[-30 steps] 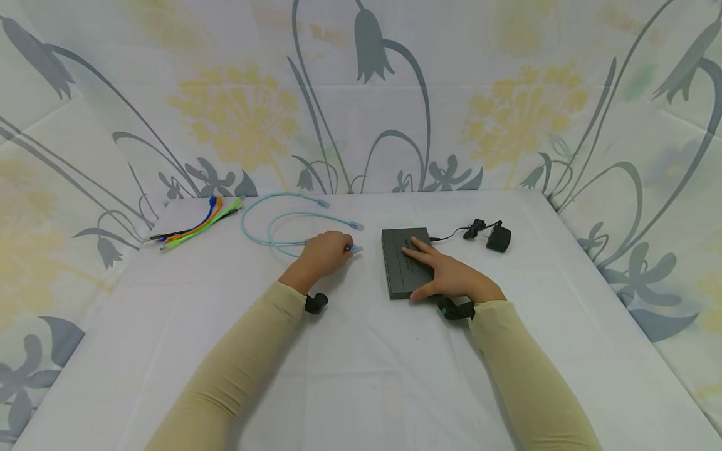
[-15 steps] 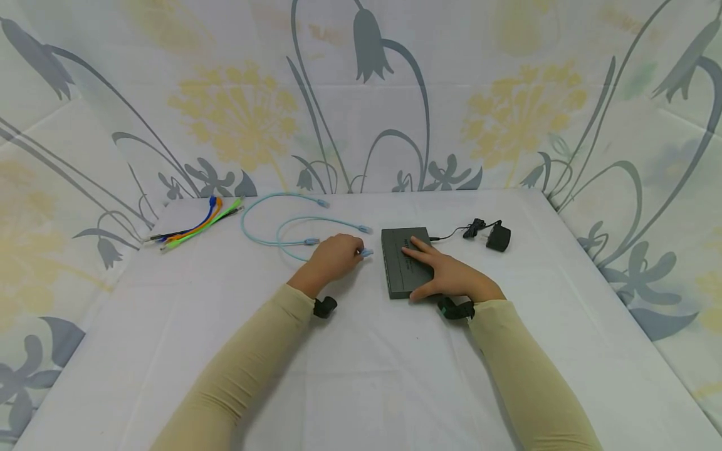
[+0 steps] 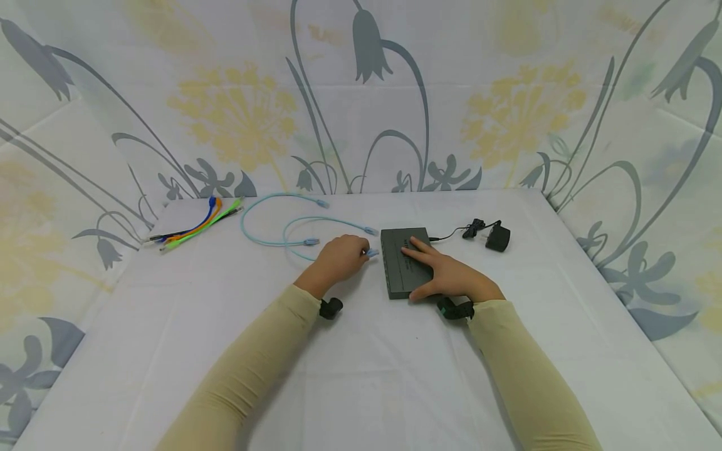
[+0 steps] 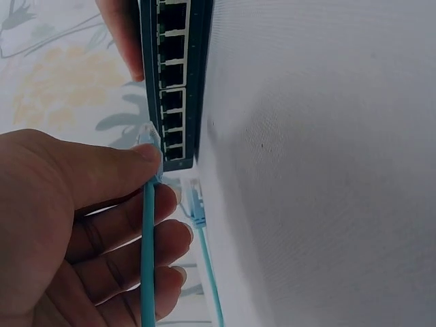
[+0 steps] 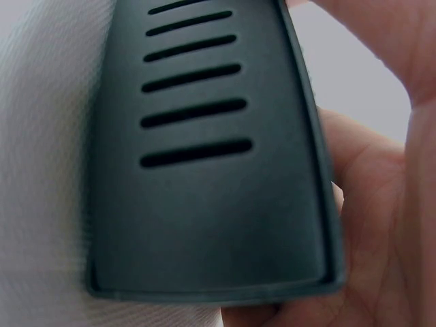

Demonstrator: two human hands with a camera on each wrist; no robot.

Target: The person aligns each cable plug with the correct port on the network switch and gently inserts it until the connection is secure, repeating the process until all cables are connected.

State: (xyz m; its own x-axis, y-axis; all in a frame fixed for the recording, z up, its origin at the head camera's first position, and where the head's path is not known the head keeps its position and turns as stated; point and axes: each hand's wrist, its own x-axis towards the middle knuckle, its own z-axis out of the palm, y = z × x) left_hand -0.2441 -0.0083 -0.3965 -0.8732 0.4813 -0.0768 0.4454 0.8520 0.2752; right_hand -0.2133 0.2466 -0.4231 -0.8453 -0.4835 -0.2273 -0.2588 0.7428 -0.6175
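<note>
My left hand [image 3: 340, 258] pinches the plug [image 4: 148, 139] of a light-blue Ethernet cable [image 4: 148, 252] between thumb and index finger. In the left wrist view the plug's clear tip is just beside the row of ports on the dark network switch [image 3: 403, 279]; whether they touch I cannot tell. Behind my fingers another light-blue plug [image 4: 197, 211] lies near the switch's end. My right hand [image 3: 451, 275] rests on the switch with its fingers spread across the top and the thumb at the near edge. In the right wrist view the switch's vented side [image 5: 204, 225] shows.
A second light-blue cable [image 3: 254, 238] curves at the back, left of centre. Several blue, orange, green and black cables [image 3: 194, 227] lie at the back left. A thin cord runs from the switch to a black power adapter [image 3: 498, 238] on the right. Patterned cloth stands behind.
My left hand has moved right toward the switch with the plug, drawing its cable along; that cable's other end shifted right too. My right hand and the switch have stayed put.
</note>
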